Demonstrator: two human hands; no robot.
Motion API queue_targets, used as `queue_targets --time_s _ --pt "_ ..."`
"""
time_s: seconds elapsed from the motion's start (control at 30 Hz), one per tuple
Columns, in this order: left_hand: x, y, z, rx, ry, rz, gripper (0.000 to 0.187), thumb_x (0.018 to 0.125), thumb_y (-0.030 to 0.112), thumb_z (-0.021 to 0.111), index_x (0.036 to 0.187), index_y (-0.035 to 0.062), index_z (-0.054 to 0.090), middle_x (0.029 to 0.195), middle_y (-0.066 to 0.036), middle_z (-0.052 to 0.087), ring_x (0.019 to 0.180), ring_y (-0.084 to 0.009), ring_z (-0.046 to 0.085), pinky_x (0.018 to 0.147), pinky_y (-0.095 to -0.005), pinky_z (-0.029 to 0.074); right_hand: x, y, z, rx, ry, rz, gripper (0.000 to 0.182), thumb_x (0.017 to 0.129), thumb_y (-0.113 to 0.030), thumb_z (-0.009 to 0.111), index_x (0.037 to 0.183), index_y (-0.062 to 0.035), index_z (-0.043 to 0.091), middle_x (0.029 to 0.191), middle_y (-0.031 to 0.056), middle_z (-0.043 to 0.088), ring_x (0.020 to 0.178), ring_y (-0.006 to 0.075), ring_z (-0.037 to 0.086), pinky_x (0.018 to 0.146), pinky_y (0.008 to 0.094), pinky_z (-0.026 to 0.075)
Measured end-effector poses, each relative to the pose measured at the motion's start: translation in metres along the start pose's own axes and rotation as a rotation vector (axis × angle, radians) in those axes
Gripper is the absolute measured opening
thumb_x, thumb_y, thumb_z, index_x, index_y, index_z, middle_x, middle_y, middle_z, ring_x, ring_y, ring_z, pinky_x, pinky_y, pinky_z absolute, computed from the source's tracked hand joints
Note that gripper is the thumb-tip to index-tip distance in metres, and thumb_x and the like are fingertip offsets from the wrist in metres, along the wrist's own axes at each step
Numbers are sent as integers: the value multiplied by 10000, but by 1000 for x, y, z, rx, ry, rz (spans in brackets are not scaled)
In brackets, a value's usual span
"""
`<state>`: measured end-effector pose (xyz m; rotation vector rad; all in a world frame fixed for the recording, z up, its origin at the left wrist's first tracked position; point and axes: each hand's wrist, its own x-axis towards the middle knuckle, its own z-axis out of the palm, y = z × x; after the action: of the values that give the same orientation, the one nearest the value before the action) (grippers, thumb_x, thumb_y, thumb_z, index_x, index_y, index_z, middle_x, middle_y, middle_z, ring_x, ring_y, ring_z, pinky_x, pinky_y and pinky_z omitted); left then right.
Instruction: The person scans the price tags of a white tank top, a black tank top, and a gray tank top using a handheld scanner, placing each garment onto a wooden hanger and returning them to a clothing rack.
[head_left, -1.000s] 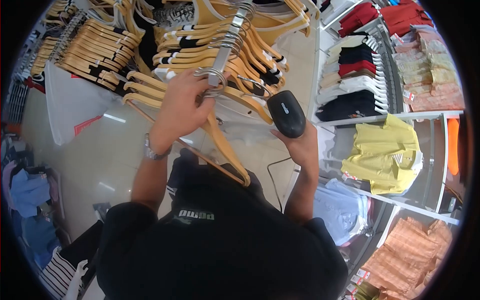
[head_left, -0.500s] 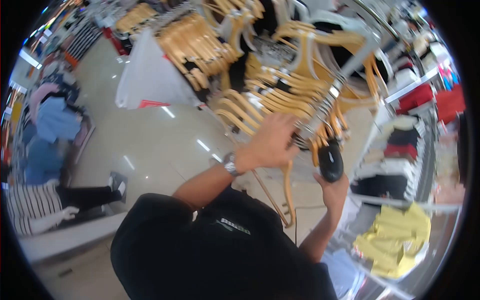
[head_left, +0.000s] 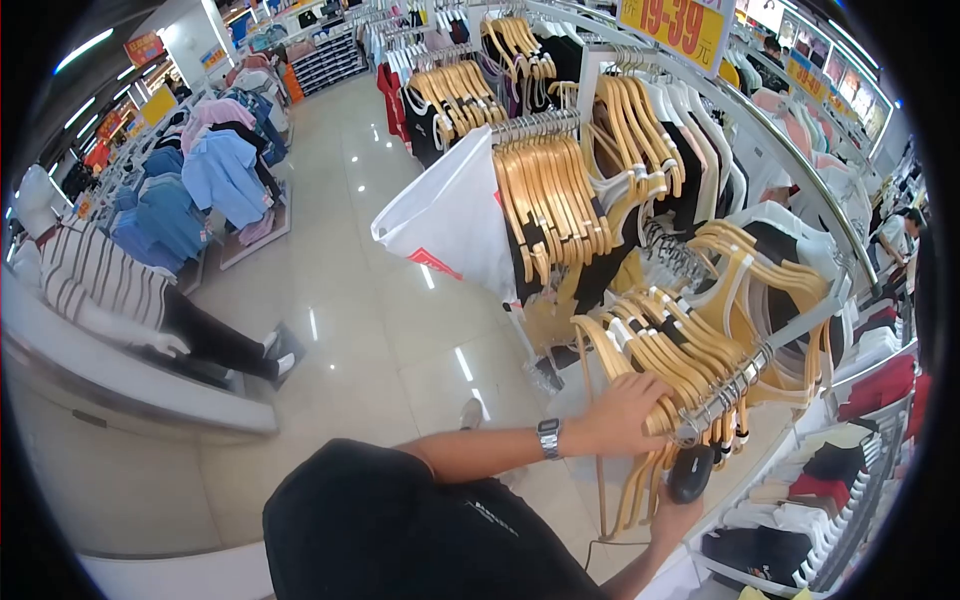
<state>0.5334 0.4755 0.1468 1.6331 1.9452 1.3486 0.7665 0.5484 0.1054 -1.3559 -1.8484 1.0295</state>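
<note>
My left hand (head_left: 620,414), with a wristwatch (head_left: 549,438), is closed over the front wooden hangers (head_left: 690,385) on a metal rail (head_left: 740,385). Its fingertips curl down beside the hanger hooks, partly hidden. Below it, my right hand (head_left: 676,520) is wrapped round a black, rounded handheld device (head_left: 690,473), held close to the hanging hangers. I cannot make out what kind of device it is. A thin cable (head_left: 600,545) loops near my right wrist. Another wooden hanger (head_left: 635,495) hangs low beside the device.
Ahead, a white cloth (head_left: 440,215) hangs at the end of a further row of wooden hangers (head_left: 550,195). Shelves of folded clothes (head_left: 825,485) run along the right. A mannequin in a striped top (head_left: 105,270) lies at a tilt on the left, past the tiled floor (head_left: 390,330).
My view has lifted and turned, so the rack and both hands now appear lower and further right. Both hands stay by the hangers; the device stays in my right hand.
</note>
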Motion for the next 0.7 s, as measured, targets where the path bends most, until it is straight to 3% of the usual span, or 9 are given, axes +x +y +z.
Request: queue_targets --time_s 0.17,0.4,0.47,0.5,0.6,0.63,0.7 --pt "-2 -3 3 -3 12 7 619 753 385 766 1226 60 533 1194 -156 523 1170 -351 480 1039 -427 345 -7 4 10 5 109 -61 430 722 39 810 1115 36 637 970 98 685 864 167 620 830 314 506" --pt "2 -12 -18 13 -109 73 682 857 542 677 1279 26 533 1253 -155 527 1215 -335 463 1067 -436 319 -22 6 6 106 161 57 423 744 29 810 1131 53 640 1000 102 698 902 173 637 865 323 503" --pt "3 -17 -31 23 -171 99 697 888 570 636 1294 14 529 1275 -158 527 1234 -334 456 1080 -443 311 -26 34 -2 33 248 12 414 764 42 785 1148 60 634 1033 119 701 922 181 646 874 332 504" --pt "2 -25 -36 34 -132 160 669 894 544 640 1290 14 534 1273 -161 534 1231 -339 462 1079 -448 319 -33 17 0 153 309 -14 357 778 -20 778 1103 53 650 990 93 681 888 159 613 831 324 493" --pt "-2 -61 -51 -15 -66 279 578 907 452 657 1276 19 552 1264 -167 554 1220 -351 482 1071 -460 346 -50 24 -24 -144 505 20 324 823 -62 775 1101 54 655 994 112 684 870 175 614 837 329 487" --pt "-4 -73 -66 -74 -83 282 542 908 413 667 1271 25 560 1258 -166 561 1213 -353 490 1066 -463 356 -60 11 -24 -58 531 14 342 848 -119 773 1112 61 649 1006 138 687 856 220 621 850 355 489" --pt "-3 -93 -101 -143 -71 313 465 902 321 689 1254 38 579 1233 -162 583 1176 -354 523 1036 -461 393 -82 -1 -32 -266 655 71 356 861 -143 765 1124 65 646 1017 158 693 871 254 632 860 370 491"
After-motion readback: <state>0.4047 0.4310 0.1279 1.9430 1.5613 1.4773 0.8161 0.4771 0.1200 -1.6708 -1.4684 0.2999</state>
